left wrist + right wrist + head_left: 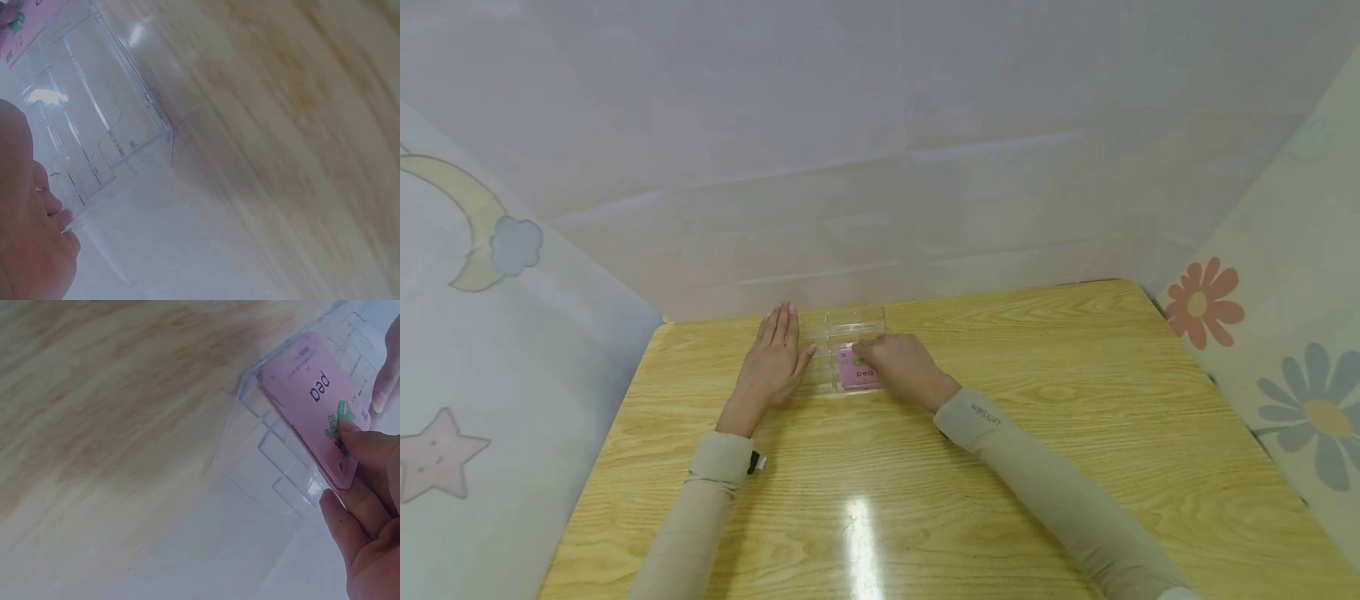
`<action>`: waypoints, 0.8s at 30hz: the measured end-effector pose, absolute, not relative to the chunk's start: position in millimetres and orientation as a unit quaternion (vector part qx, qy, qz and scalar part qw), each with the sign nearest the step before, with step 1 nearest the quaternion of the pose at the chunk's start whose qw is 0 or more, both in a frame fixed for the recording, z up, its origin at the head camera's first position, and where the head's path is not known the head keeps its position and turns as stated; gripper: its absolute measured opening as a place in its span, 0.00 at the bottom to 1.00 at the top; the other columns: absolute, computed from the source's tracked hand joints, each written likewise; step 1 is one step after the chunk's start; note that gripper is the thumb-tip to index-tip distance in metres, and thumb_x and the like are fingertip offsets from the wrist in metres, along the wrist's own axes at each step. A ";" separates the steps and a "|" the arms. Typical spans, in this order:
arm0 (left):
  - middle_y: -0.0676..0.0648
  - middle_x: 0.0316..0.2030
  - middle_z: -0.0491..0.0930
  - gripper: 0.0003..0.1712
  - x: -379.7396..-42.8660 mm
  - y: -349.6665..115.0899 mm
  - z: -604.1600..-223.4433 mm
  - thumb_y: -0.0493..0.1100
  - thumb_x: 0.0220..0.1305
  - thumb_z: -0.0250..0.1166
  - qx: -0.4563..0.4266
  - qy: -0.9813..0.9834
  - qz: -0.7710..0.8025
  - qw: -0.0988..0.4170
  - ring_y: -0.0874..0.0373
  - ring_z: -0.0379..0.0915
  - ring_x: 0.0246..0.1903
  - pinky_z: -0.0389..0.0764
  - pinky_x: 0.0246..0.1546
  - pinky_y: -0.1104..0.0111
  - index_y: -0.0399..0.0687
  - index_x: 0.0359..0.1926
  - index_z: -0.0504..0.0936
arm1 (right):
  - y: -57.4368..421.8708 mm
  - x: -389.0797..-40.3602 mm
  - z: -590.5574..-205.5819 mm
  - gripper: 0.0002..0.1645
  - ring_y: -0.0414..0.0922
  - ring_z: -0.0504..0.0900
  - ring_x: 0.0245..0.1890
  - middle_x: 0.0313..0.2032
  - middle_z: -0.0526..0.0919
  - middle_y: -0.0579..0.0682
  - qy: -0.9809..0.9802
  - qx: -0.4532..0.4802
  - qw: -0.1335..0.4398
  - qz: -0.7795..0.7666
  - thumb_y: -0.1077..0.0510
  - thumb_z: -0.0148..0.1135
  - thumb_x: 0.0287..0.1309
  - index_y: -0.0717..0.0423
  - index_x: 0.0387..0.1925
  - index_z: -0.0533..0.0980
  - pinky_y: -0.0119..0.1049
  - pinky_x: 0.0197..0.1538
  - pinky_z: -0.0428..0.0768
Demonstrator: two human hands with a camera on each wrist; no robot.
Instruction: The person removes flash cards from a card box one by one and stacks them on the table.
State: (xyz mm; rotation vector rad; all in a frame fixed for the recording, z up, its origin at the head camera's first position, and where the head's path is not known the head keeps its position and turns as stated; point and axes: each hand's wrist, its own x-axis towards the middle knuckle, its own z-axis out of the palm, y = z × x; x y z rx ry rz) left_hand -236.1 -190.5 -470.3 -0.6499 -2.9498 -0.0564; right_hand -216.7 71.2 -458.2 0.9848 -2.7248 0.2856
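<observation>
In the head view, looking forward and down from high over the yellow wood-grain surface (1075, 375), far enough back to take in pale patterned side walls (475, 333) at both edges and to show the clear plastic compartment tray (861, 317) small, near the centre. In the left wrist view, looking from close by, strongly tilted, past the bare left grip (37, 225) at the left edge, toward the tray in the upper left. In the right wrist view, equally close and tilted, facing the tray in the upper right, with the bare right grip (378, 550) at the right edge. Sharing, across all three, the tray and the pink printed card stack (312, 400): cut off at upper left from the left wrist, far fuller at upper right from the right wrist.
</observation>
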 end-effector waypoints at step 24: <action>0.29 0.84 0.39 0.45 -236.5 -191.0 -470.4 0.59 0.85 0.40 -0.216 -0.974 -0.023 0.063 0.36 0.40 0.84 0.45 0.86 0.47 0.27 0.82 0.40 | 70.9 -220.4 -439.7 0.12 0.39 0.87 0.31 0.43 0.94 0.49 -0.931 0.315 0.042 0.178 0.63 0.67 0.69 0.52 0.50 0.89 0.36 0.41 0.89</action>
